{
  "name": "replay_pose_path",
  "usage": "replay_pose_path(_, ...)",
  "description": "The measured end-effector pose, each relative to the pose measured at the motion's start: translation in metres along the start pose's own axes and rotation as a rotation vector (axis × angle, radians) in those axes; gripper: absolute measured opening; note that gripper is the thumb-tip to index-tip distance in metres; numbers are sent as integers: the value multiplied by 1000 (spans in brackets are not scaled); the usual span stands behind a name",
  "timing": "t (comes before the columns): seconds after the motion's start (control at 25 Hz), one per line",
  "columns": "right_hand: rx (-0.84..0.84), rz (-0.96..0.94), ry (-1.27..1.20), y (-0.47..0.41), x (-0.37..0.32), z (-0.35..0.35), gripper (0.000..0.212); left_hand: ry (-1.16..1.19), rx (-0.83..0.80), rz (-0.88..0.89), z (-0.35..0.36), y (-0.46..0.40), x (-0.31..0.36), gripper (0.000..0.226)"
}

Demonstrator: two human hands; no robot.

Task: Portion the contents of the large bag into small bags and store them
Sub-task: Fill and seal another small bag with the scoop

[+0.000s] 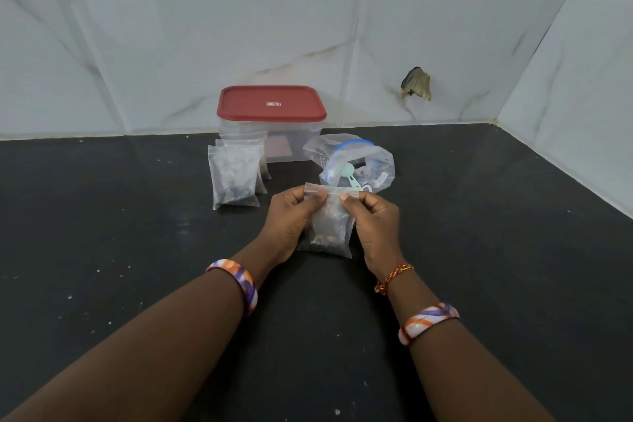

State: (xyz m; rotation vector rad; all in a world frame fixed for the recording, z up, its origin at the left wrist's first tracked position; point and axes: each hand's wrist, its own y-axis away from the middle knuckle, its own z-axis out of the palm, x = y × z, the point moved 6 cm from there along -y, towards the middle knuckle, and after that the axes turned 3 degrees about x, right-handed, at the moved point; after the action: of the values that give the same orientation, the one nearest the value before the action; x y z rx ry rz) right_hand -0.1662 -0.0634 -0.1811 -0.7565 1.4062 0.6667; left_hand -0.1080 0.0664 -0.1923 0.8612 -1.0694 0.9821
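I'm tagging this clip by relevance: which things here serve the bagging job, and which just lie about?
Job:
small clear zip bag, pinched at its top by left hand and right hand
filled small bags
large clear bag with blue rim
clear tub with red lid

Lying about:
crumbs on black counter

We see home kitchen corner: dark stone countertop (137,250) meets white marble-look wall tiles (205,27). Clear plastic food container (294,144) with red lid (270,103) stands against wall. One tile has broken hole (417,84).
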Motion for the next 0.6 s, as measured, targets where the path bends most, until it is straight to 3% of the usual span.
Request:
replay_pose_path(0.2,7,16,-79,0,0,-4,15,41,-3,-62,-1,-2,-5,18)
replay_pose_path(0.6,-123,14,-25,10,-10,13,6,-133,21,90,-5,15,19,6)
